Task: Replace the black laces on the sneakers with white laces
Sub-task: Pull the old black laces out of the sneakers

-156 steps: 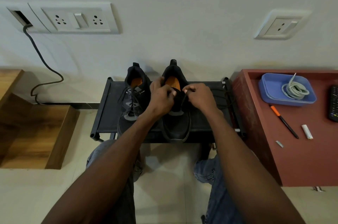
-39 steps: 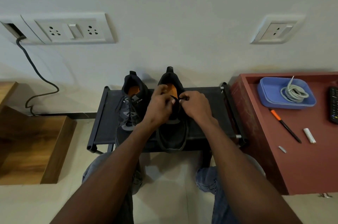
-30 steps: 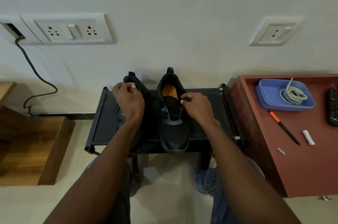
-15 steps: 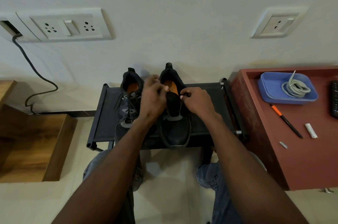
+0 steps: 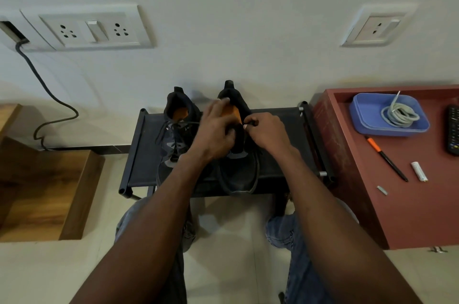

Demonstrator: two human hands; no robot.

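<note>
Together, left hand [image 5: 218, 127] fingers spread over the right sneaker [image 5: 237, 154]; right hand [image 5: 267, 131] fingers pinch its black lace [image 5: 248, 125].

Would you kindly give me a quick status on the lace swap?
Both hands at right sneaker: left hand over its tongue, right hand pinching black lace. Left sneaker laced black. White laces in blue tray. Nothing obstructing.

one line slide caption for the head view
Both hands, left hand and right hand, work at the right black sneaker on a black fabric rack.
</note>
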